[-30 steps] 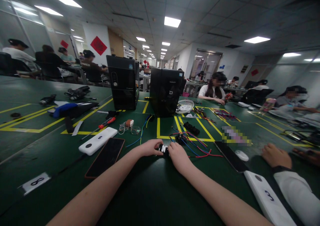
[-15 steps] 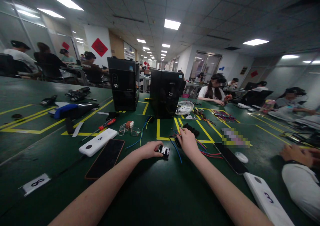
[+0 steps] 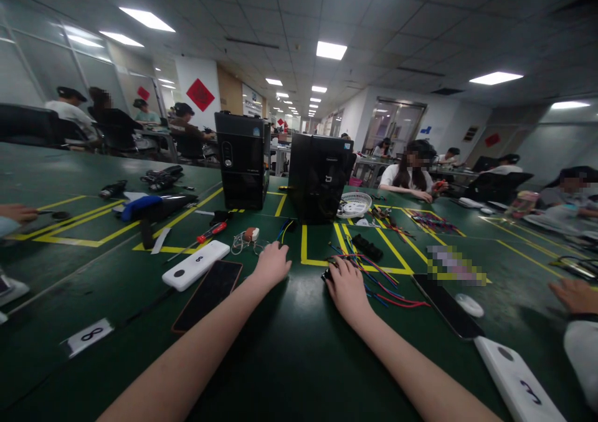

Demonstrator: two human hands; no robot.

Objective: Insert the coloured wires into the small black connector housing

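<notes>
My left hand [image 3: 274,263] reaches forward over the green table, fingers partly stretched out, close to a small bundle of blue and yellow wires [image 3: 286,227]. Whether its fingertips touch those wires is hard to see. My right hand [image 3: 346,285] curls over a small black block [image 3: 326,275], most of which lies hidden under the fingers. Red, blue and other coloured wires [image 3: 392,294] spread on the table just right of that hand. Behind them lies a black ribbed part [image 3: 367,247].
Two black computer cases [image 3: 242,166] stand ahead. To the left are a red screwdriver [image 3: 205,235], eyeglasses [image 3: 243,241], a white power bank [image 3: 196,266] and a phone [image 3: 208,297]. A white basket [image 3: 355,204] sits behind. A co-worker's hand [image 3: 577,297] is at the right.
My left hand has let go of the small black-and-white block and moved left and forward toward the wires. My right hand has come back from the wires onto a small black block.
</notes>
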